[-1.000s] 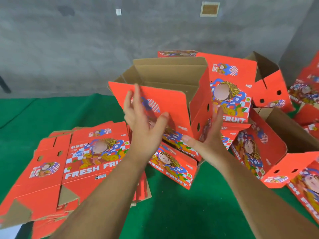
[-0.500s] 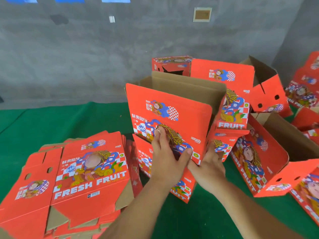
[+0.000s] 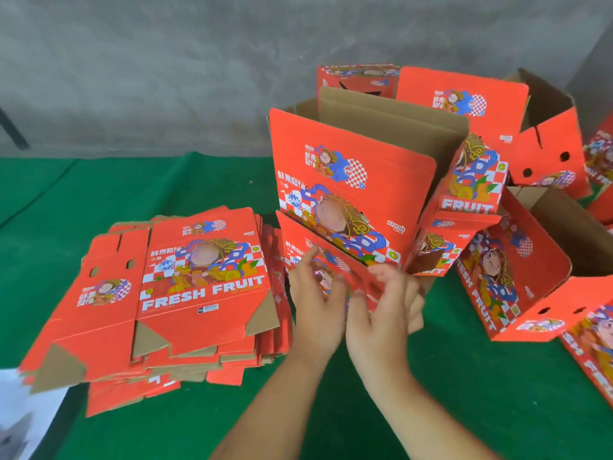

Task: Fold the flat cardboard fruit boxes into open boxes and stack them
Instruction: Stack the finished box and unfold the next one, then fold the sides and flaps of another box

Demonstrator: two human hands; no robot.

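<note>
A folded red "Fresh Fruit" box (image 3: 351, 174) stands open-topped, set into another folded box (image 3: 297, 249) beneath it on the green surface. More folded boxes (image 3: 464, 97) are piled behind them. My left hand (image 3: 315, 302) and my right hand (image 3: 388, 307) are side by side in front of the lower box's front face, blurred, fingers loosely spread, gripping nothing. Whether the fingertips touch the cardboard I cannot tell. A stack of flat unfolded boxes (image 3: 202, 277) lies to the left.
Several folded boxes (image 3: 517, 280) lie tipped on their sides at the right, one brown inside facing up. A grey wall runs behind the green mat (image 3: 447, 393). A white sheet (image 3: 23, 413) shows at the bottom left corner.
The box I held up in both hands has come down onto the lower box. Both hands have let go of it and dropped lower, toward me.
</note>
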